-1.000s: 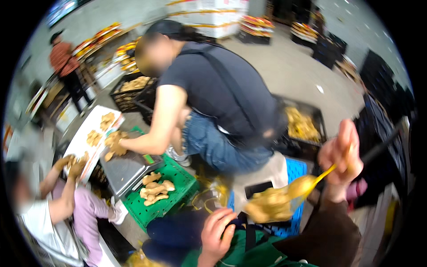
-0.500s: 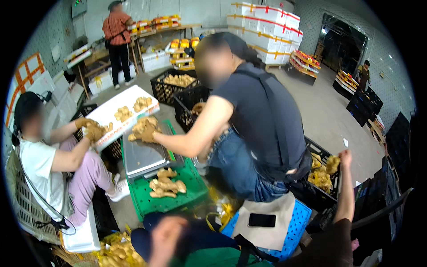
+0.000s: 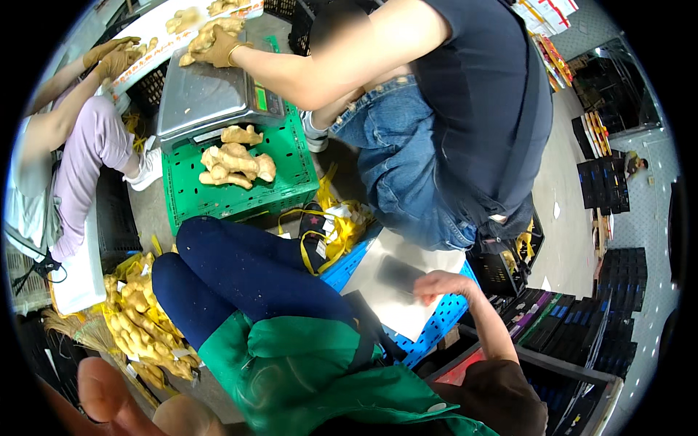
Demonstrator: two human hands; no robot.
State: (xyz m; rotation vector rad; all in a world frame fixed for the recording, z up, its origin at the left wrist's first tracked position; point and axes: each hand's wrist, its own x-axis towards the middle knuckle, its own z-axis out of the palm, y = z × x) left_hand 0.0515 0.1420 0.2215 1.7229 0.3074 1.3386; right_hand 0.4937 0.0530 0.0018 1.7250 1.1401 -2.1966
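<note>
My right hand (image 3: 445, 285) reaches over a beige sheet (image 3: 389, 298) lying on a blue crate (image 3: 436, 327). Its fingers bend beside a dark phone (image 3: 401, 273), which looks smeared; whether they touch it I cannot tell. Close to the lower left edge is my left hand (image 3: 120, 403), cut off by the frame, its visible fingers apart with nothing between them. Yellow mesh bags of ginger (image 3: 142, 316) lie nearest to it. Ahead, ginger roots (image 3: 236, 166) rest on a green crate (image 3: 283, 190), beside a metal scale (image 3: 203, 98).
A co-worker's gloved hand (image 3: 218, 49) holds ginger over the scale; this person sits close on my right. Another person's gloved hands (image 3: 113, 58) are at a white foam box (image 3: 163, 51) on the left. Yellow straps (image 3: 338, 232) lie by my foot. Black crates (image 3: 560, 327) stand at right.
The view has tilted downward. My right hand has come from beside the black crate of bagged ginger to the phone. My left hand has gone from before my knees to the lower left edge.
</note>
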